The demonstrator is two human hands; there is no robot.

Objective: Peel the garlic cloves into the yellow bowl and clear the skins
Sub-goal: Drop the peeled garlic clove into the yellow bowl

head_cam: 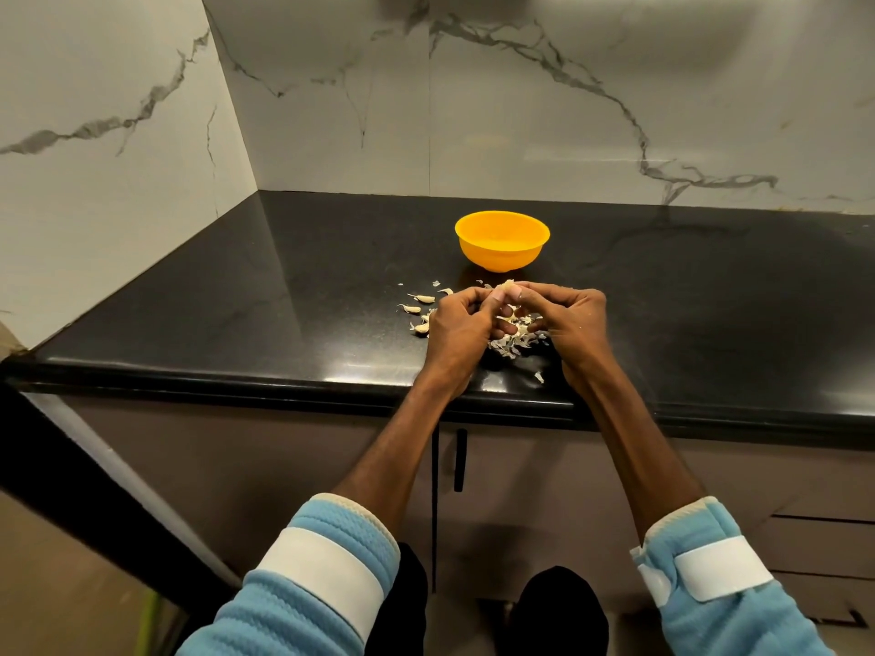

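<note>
Left hand [457, 324] and right hand [568, 319] pinch a garlic clove [507, 287] between them.

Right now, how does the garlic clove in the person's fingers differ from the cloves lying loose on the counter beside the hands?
The held clove is lifted off the counter, pinched between left hand and right hand; the loose cloves lie on it, untouched, left of the hands. The held clove is mostly hidden by the hands; the loose cloves show whole, curved and pointed. Both look pale, and both are outside the yellow bowl.
</note>
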